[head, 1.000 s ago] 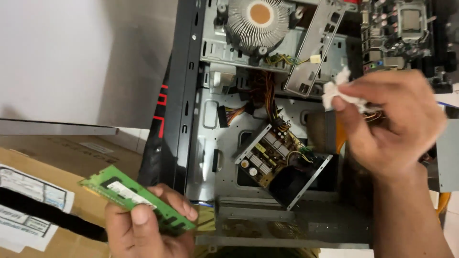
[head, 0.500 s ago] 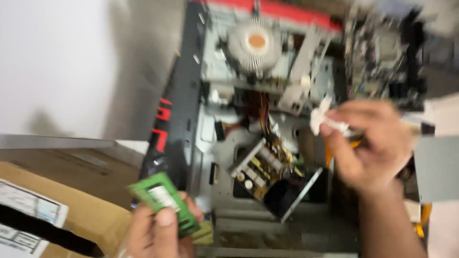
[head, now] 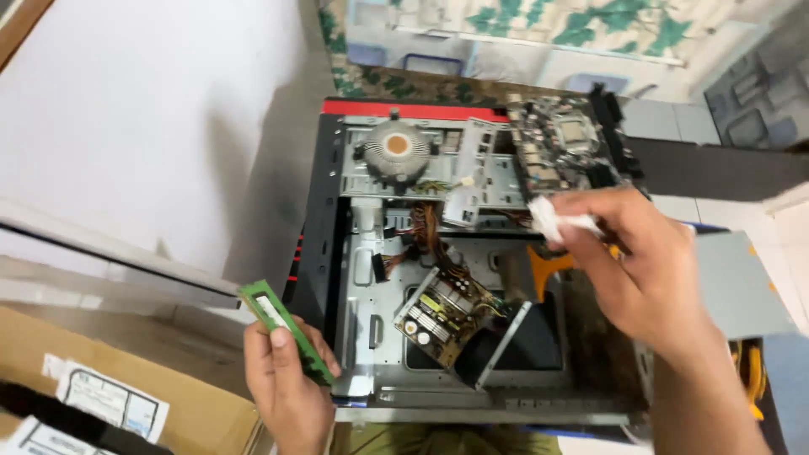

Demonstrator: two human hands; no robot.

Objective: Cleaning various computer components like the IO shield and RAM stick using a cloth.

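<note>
Two hands | left hand (head: pixel 282 383) grip clamps green memory stick (head: pixel 285 330) | right hand (head: pixel 640 270) pinches white wipe (head: pixel 548 221)

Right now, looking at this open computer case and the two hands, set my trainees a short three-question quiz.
1. True or false: the left hand holds a green memory module.
2. What does the right hand pinch? A) a screwdriver B) a white wad C) a cable
3. Name the round part at the top of the open case.

Key:
1. True
2. B
3. The cooler fan
</note>
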